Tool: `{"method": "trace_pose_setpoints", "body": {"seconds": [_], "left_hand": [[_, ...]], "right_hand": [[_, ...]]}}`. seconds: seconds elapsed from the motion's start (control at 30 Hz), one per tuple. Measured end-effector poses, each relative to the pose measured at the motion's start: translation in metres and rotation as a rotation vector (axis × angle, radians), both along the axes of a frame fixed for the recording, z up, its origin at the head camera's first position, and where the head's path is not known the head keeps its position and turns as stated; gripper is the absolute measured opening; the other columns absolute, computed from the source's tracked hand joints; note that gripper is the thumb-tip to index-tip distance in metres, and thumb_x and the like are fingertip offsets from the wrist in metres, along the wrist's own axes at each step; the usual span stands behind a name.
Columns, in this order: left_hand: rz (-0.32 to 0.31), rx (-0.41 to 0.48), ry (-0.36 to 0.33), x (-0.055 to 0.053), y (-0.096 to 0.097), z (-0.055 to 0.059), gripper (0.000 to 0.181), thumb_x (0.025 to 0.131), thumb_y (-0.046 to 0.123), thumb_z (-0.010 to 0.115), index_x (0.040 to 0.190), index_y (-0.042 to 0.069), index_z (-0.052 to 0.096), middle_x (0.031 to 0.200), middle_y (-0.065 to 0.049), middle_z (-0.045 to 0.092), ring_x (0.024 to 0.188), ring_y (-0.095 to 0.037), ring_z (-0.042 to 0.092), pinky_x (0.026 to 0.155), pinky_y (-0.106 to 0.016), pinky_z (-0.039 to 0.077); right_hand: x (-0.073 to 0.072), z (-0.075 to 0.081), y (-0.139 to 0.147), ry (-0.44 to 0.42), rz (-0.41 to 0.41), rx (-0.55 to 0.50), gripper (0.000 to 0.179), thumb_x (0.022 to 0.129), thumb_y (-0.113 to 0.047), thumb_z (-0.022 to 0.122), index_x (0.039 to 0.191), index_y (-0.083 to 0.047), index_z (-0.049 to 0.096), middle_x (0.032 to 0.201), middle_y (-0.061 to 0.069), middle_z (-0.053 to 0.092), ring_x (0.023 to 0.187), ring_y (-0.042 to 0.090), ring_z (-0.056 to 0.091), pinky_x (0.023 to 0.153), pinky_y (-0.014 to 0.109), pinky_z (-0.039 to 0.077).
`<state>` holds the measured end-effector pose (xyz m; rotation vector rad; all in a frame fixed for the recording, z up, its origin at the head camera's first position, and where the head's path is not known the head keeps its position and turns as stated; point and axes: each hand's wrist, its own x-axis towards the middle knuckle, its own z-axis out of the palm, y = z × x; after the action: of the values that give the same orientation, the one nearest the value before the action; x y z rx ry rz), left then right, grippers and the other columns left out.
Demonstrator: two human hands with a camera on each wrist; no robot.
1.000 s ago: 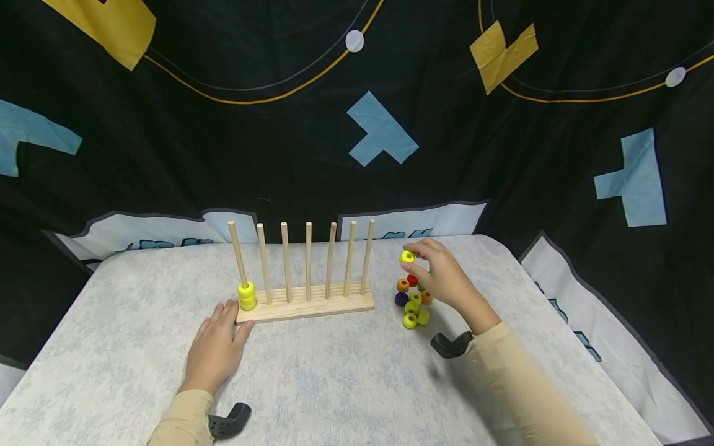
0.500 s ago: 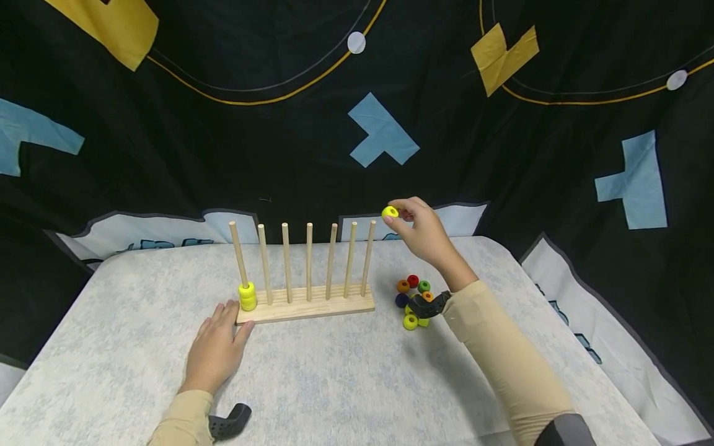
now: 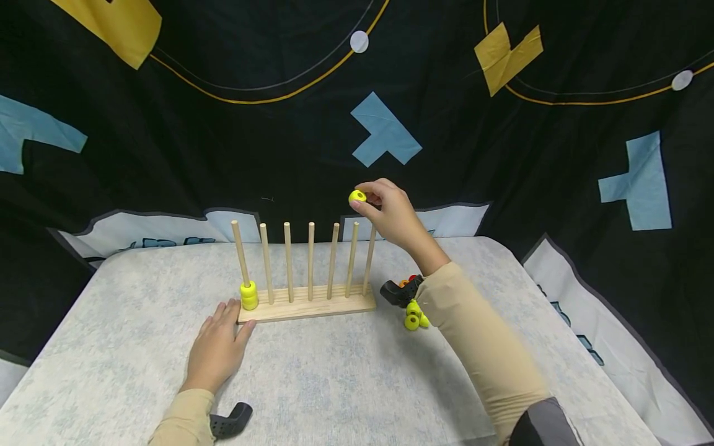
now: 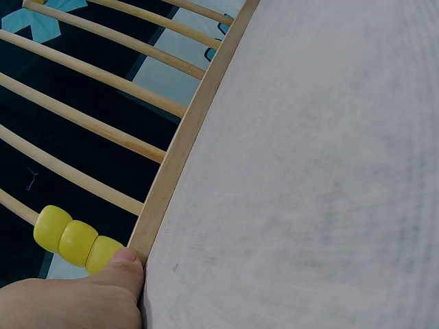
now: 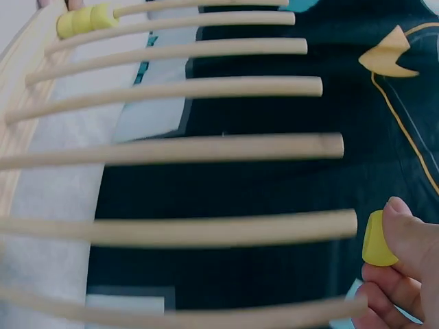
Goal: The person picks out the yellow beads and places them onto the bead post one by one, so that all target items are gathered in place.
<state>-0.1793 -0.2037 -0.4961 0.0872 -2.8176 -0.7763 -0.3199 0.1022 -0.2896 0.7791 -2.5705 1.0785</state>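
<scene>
- Head: right hand [image 3: 395, 217] pinches a yellow bead [image 3: 356, 196] above the pegs [image 3: 351, 259]; left hand [image 3: 216, 350], fingers extended, touches the rack [image 3: 307, 310] on the worktop [image 3: 312, 384]. Loose beads [image 3: 411, 324] lie to its right, partly hidden.
- Left wrist: thumb touches the rack beside three stacked beads [image 4: 77, 241].
- Right wrist: thumb and fingers clamp the bead near the peg tips.

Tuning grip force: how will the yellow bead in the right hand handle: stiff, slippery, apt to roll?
The yellow bead is probably stiff: no dent shows where the right hand pinches it. Its smooth surface may slip. Rounded sides suggest it could roll if pushed.
</scene>
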Motion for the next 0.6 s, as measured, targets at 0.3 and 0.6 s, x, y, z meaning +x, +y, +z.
{"method": "trace_pose_setpoints", "body": {"seconds": [0.3,0.6], "left_hand": [[-0.006,0.002,-0.004,0.000,0.000,0.001,0.067,0.105,0.038,0.047,0.150,-0.008,0.033,0.155,-0.031,0.033,0.147,-0.049,0.025,0.121,-0.063,0.017],[-0.002,-0.011,0.027,0.001,0.001,0.001,0.064,0.104,0.034,0.052,0.148,-0.010,0.036,0.153,-0.032,0.036,0.145,-0.050,0.028,0.120,-0.064,0.020]], "right_hand": [[0.006,0.004,-0.033,0.003,0.046,0.049,0.034,0.096,-0.029,0.067,0.124,-0.010,0.065,0.116,0.001,0.060,0.109,0.016,0.059,0.098,0.026,0.054],[0.014,0.007,-0.068,0.027,0.120,0.099,0.036,0.096,-0.030,0.067,0.127,-0.012,0.065,0.115,0.000,0.060,0.111,0.015,0.058,0.099,0.027,0.055]]}}
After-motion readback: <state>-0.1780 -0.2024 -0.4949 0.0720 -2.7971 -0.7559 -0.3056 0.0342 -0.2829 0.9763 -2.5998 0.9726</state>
